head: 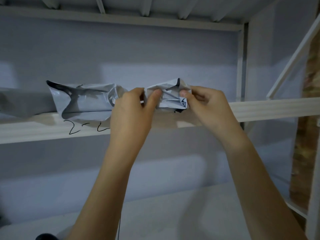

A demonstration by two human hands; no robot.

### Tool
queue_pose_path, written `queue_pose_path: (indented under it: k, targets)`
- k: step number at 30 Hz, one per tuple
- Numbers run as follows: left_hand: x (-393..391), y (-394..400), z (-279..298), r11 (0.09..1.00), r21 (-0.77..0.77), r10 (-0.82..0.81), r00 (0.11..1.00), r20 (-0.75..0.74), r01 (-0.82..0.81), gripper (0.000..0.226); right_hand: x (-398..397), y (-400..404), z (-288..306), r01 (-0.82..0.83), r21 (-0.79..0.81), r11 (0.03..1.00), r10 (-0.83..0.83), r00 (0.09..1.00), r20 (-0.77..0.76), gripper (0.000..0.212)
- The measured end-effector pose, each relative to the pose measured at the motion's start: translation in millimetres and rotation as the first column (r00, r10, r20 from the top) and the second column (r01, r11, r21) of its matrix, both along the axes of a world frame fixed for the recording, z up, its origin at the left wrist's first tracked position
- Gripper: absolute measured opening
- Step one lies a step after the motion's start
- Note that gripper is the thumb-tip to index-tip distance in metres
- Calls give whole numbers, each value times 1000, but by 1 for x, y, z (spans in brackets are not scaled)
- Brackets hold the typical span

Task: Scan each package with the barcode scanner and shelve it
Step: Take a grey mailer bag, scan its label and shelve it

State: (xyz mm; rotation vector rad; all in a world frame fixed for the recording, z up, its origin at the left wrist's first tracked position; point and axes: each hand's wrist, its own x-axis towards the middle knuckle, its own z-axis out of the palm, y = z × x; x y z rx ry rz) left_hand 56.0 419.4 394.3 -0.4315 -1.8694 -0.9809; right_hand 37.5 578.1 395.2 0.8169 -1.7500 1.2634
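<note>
Between both hands' pinches, crumpled package point(167, 96)

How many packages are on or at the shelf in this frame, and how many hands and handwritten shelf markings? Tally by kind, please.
Grey poly-bag packages: 2, the larger package lying on the shelf and the small package pinched between the left hand and the right hand.
Hands: 2
Handwritten shelf markings: 1, the marking on the shelf's front edge.
Total: 5

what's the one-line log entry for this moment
phase: shelving | left hand + right hand: both gripping small grey package | at: shelf | neighbour: larger grey package
</note>
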Motion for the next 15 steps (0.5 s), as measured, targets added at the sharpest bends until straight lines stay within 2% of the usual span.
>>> queue_pose_path:
  k: [3,7,11,13,15]
  targets:
    - [-7,8,5,984,-50,170,985,4,-169,45,-12,3,8,110,41,993,-112,993,29,13]
    - [-18,19,5,903,-94,419,908,-16,-419,43,-28,2,13,215,86,973,-214,977,-14,19]
    - [-21,26,4,844,-103,526,850,-32,-526,37,-40,-3,8,262,80,962,-259,965,-45,21]
    - [-12,31,-1,823,-65,561,826,-57,-564,37,-38,-5,2,300,18,954,-296,949,-105,26]
    - [4,30,-15,809,14,576,789,-211,-587,37,-28,-7,-11,270,-165,949,-308,910,-279,28]
